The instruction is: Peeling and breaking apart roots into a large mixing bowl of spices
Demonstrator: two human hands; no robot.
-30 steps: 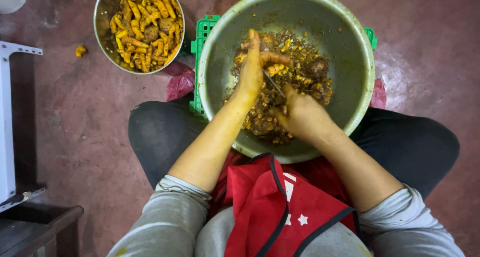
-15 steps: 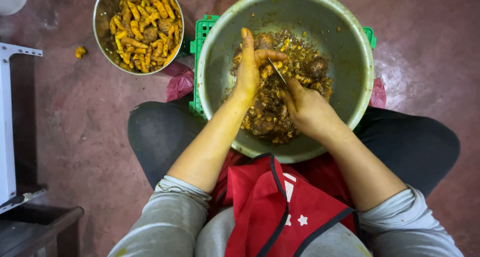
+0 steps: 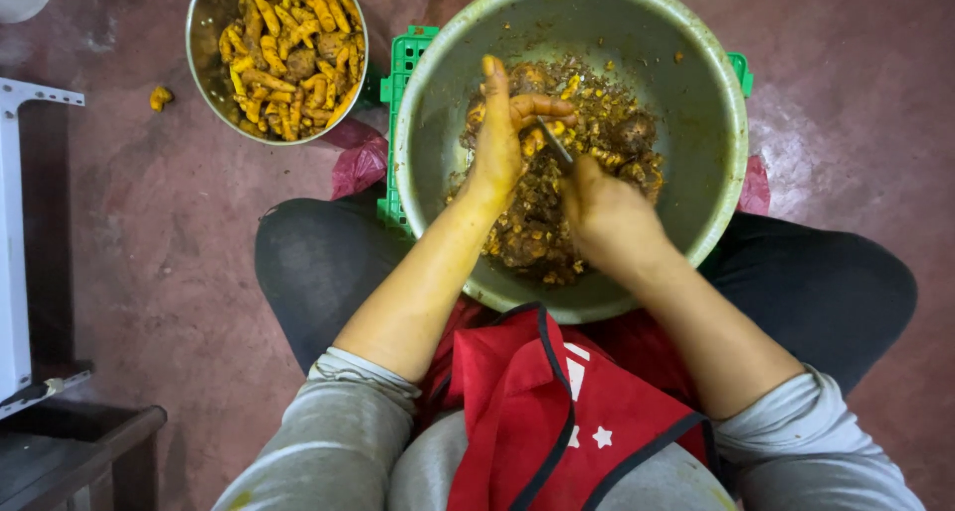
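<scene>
- Head view, looking straight down: I am sitting with a large metal bowl (image 3: 696,93) resting between my knees on a green crate (image 3: 403,83).
- My left hand (image 3: 497,138) is curling around a piece of turmeric root (image 3: 532,143), pinching it between thumb and fingers above the bowl.
- My right hand (image 3: 607,212) is closing on a small knife (image 3: 555,141), its blade touching the held root.
- The large bowl is holding a brown heap of unpeeled roots and scrapings (image 3: 557,212), lying under and around both hands.
- A smaller metal bowl (image 3: 214,33) is standing on the floor (image 3: 149,232) to the left, filling with bright orange peeled roots (image 3: 288,53).
- One orange piece (image 3: 159,98) is lying loose on the floor beside it.
- Progress, as I judge it: the peeled pile is already sizeable, yet plenty of brown roots are waiting, so the peeling looks somewhere near halfway.
- A red apron (image 3: 557,402) is covering my lap.
</scene>
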